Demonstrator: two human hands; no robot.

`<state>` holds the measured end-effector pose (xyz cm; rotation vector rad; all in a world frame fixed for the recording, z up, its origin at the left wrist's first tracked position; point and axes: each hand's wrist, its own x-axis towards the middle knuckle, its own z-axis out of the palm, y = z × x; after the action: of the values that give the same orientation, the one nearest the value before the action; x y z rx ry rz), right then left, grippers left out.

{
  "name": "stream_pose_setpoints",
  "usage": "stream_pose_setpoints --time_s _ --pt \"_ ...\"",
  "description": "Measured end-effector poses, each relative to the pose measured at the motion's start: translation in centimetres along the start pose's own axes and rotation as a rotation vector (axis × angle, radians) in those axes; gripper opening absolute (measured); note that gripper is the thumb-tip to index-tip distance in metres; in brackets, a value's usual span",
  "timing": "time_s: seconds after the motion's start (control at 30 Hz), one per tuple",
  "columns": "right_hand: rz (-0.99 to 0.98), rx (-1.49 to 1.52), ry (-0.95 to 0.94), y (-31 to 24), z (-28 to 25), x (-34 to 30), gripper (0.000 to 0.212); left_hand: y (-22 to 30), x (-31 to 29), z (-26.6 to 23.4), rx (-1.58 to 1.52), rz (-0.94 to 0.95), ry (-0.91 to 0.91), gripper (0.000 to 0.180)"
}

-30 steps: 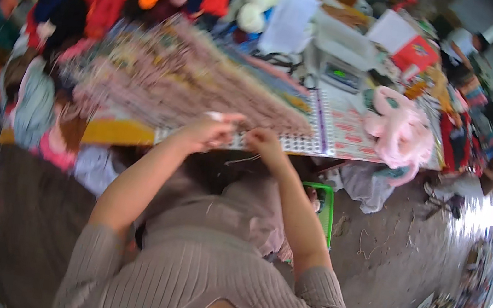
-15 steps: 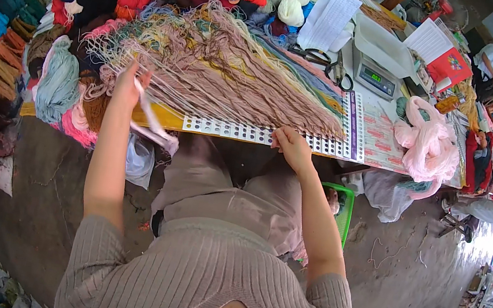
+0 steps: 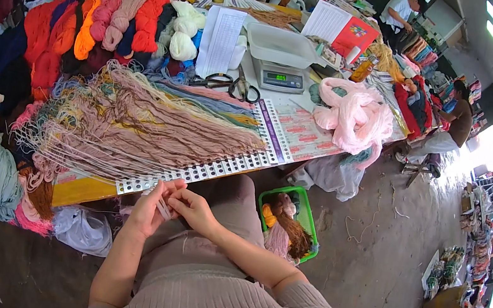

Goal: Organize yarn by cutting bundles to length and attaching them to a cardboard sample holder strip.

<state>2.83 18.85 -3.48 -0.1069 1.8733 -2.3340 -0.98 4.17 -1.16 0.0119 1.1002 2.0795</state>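
Left hand [image 3: 152, 210] and right hand [image 3: 193, 208] meet just below table edge, fingers pinched on pale yarn strands [image 3: 163, 206] between them. Yarn looks light, limp, tangle-prone; best pinched near ends, kept taut. Just above hands: punched card strip [image 3: 205, 172] with yarn fringe [image 3: 154, 131]. Farther up: scissors [image 3: 231, 85], scale [image 3: 278, 79]. Right of hands: green basket [image 3: 304, 217].

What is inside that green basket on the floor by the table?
The green basket holds loose bundles of yarn: a brown hank on top, a pinkish bundle beside it and a bit of orange yarn. Whatever lies beneath them, and the basket's bottom, is covered.
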Motion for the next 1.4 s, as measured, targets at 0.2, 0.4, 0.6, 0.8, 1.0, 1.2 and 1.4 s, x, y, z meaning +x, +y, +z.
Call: stream_pose_setpoints --time_s 0.2,0.4,0.6,0.8,1.0,1.2,1.4 --pt "0.052 0.020 -0.034 -0.6 0.5 0.0 0.011 0.4 -0.6 0.9 -0.046 0.000 0.074 0.051" --pt "0.027 -0.012 -0.063 -0.1 0.2 -0.2 0.011 -0.1 -0.9 0.5 -0.085 0.010 0.045 0.049" --pt "0.019 0.067 -0.068 -0.9 0.3 -0.4 0.014 -0.1 -1.1 -0.1 -0.250 0.105 0.089 0.050" --pt "-0.004 0.122 -0.122 -1.1 1.0 0.0 0.009 0.8 -2.1 0.7 -0.115 0.152 0.100 0.051" --pt "0.004 0.025 -0.110 -0.9 0.6 -0.6 0.010 0.2 -2.3 1.1 -0.070 0.133 0.084 0.051" --pt "-0.151 0.075 -0.142 -2.2 0.3 -0.5 0.012 1.1 -2.3 0.4 -0.284 0.241 0.205 0.051" --pt "-0.353 0.962 0.067 -8.9 -10.6 -3.0 0.020 5.2 -7.2 -7.8 -0.336 0.132 0.335 0.044"
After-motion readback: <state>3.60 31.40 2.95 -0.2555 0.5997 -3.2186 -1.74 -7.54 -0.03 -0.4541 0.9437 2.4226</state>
